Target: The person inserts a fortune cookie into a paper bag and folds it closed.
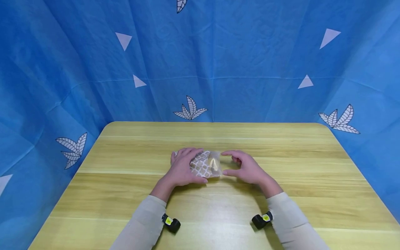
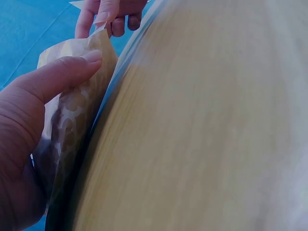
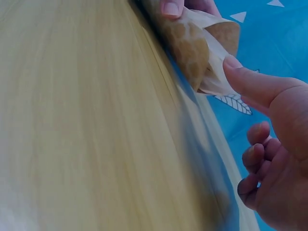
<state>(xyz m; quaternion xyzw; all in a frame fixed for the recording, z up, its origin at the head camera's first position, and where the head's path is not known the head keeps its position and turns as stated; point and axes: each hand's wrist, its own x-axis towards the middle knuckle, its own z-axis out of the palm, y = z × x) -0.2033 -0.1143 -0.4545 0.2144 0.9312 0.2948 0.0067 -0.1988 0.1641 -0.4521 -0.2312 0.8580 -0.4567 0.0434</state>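
The left hand point(image 1: 181, 170) is clamped over a small patterned paper bag point(image 1: 207, 164), thumb pressed along its near edge. The right hand point(image 1: 247, 169) sits just to the bag's right, thumb and forefinger spread and touching its open end, other fingers curled. The bag lies between both hands, roughly mid-table point(image 1: 312, 180), well away from every edge. Blue printed cloth point(image 1: 250, 69) hangs behind.
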